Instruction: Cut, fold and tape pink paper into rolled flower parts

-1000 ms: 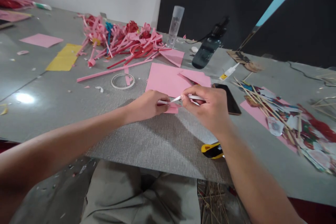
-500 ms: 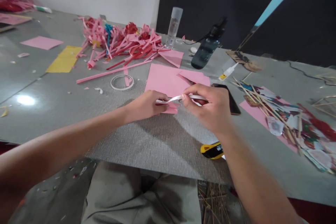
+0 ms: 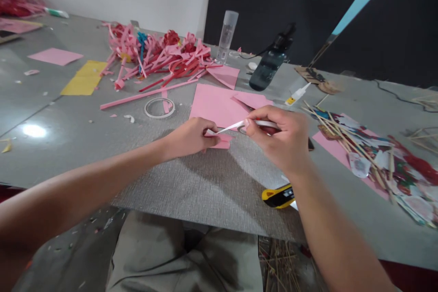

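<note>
My left hand (image 3: pixel 193 136) pinches a small folded piece of pink paper (image 3: pixel 223 142), with the loose end of a white tape held at its fingertips. In my right hand (image 3: pixel 278 134) is a thin roll of white tape (image 3: pixel 263 124), gripped between thumb and fingers. A narrow strip of tape (image 3: pixel 232 127) stretches taut between the two hands. Behind them lies a larger sheet of pink paper (image 3: pixel 214 102) with a dark blade-like edge near the right fingers, mostly hidden. A phone is largely covered by my right hand.
A second tape roll (image 3: pixel 159 108) lies left of my hands. The yellow cutter (image 3: pixel 278 196) rests near the front edge. Pink and red ribbon strips (image 3: pixel 164 57) are heaped behind, beside a clear bottle (image 3: pixel 227 36), a dark bottle (image 3: pixel 268 66) and a glue bottle (image 3: pixel 297 94). Sticks and scraps (image 3: pixel 372 150) lie right.
My right hand has moved a little right with the tape roll, lengthening the strip between the hands. My left hand has stayed almost in place on the pink paper.
</note>
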Available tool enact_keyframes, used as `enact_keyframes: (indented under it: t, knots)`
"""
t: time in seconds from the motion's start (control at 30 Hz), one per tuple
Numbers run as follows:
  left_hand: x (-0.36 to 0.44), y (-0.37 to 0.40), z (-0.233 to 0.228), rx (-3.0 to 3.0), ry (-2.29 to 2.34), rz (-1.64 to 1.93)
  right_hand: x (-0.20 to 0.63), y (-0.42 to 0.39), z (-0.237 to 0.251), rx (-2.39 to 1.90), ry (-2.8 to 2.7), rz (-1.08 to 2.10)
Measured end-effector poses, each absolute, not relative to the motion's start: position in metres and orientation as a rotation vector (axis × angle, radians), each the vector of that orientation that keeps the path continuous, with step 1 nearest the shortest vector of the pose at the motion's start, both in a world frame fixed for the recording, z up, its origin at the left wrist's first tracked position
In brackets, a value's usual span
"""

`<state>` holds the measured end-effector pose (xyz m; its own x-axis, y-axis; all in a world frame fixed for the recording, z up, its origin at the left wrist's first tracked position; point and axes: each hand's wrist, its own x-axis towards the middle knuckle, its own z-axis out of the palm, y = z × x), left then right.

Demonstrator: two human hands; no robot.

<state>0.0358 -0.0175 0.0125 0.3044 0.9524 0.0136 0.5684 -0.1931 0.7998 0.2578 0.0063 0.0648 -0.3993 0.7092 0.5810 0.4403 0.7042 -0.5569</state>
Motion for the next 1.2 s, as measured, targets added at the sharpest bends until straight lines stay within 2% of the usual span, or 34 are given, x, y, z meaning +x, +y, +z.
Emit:
enact_keyframes:
  t: [0.53, 0.93, 1.2]
  knots:
    - [0.038, -0.019, 0.02, 1.963, 1.366, 0.692, 0.253, -0.003, 0.069, -0.798, -2.032, 0.145]
    - [0.037, -0.019, 0.017, 1.816, 1.346, 0.679, 0.255, -0.007, 0.075, -0.809, -1.805, 0.175]
    - [0.033, -0.011, 0.005, 1.532, 1.317, 0.845, 0.259, 0.006, 0.07, -0.897, -1.861, 0.375]
